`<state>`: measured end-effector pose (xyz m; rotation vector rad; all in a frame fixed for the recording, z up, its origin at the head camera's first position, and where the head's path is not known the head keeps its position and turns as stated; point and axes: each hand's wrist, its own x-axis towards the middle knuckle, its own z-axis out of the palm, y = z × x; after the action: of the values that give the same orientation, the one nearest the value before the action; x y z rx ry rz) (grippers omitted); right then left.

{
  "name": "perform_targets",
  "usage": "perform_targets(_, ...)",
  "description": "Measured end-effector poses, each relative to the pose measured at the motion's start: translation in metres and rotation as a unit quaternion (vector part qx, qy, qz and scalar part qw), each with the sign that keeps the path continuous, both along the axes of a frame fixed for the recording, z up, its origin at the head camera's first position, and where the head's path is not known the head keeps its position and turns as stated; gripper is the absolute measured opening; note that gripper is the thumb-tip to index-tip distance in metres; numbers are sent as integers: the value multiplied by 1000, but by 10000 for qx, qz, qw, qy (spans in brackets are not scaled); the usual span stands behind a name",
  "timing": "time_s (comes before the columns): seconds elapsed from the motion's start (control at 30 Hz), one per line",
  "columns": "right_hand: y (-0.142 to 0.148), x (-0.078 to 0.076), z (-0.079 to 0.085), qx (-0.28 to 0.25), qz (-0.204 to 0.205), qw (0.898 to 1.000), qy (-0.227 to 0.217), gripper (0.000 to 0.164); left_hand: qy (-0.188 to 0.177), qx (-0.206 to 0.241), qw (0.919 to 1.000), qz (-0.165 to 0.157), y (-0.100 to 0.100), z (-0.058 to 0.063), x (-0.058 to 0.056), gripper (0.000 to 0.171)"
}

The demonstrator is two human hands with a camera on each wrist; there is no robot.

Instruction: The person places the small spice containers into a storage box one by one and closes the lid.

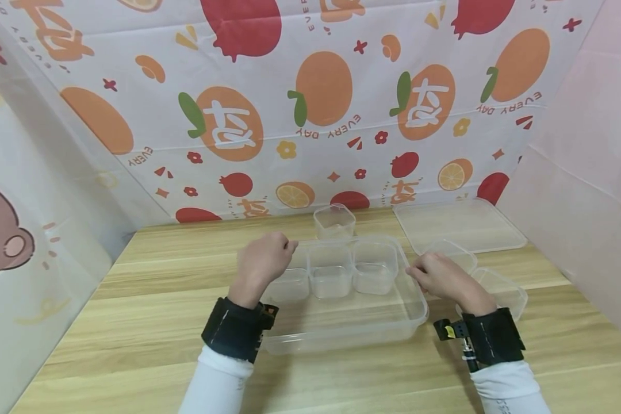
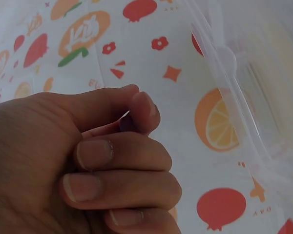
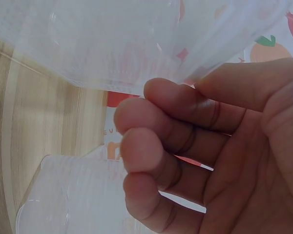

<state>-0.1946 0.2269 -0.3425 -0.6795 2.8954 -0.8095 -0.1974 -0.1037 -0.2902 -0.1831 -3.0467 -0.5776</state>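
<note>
A large clear plastic box [image 1: 341, 319] stands on the table with three small clear containers [image 1: 331, 282] in a row inside its far side. My left hand [image 1: 266, 259] is over the box's left end, fingers curled. In the left wrist view a small dark purple thing [image 2: 126, 123] shows between the thumb and fingers of that hand; its kind is mostly hidden. At the box's right rim is my right hand [image 1: 442, 279]. Its thumb and index finger [image 3: 171, 95] pinch the box edge in the right wrist view, while the other fingers are bent below.
Behind the box stands another small clear container [image 1: 334, 224]. Two more, a farther one [image 1: 452, 253] and a nearer one [image 1: 504, 293], are beside and partly behind the right hand. A flat clear lid [image 1: 460, 224] lies at the back right, near the fruit-printed cloth [image 1: 372, 167].
</note>
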Motion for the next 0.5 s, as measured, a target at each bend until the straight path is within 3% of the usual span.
perform_targets(0.5, 0, 1, 1, 19, -42, 10000, -51, 39, -259, -39, 9997, 6, -33, 7, 6, 41)
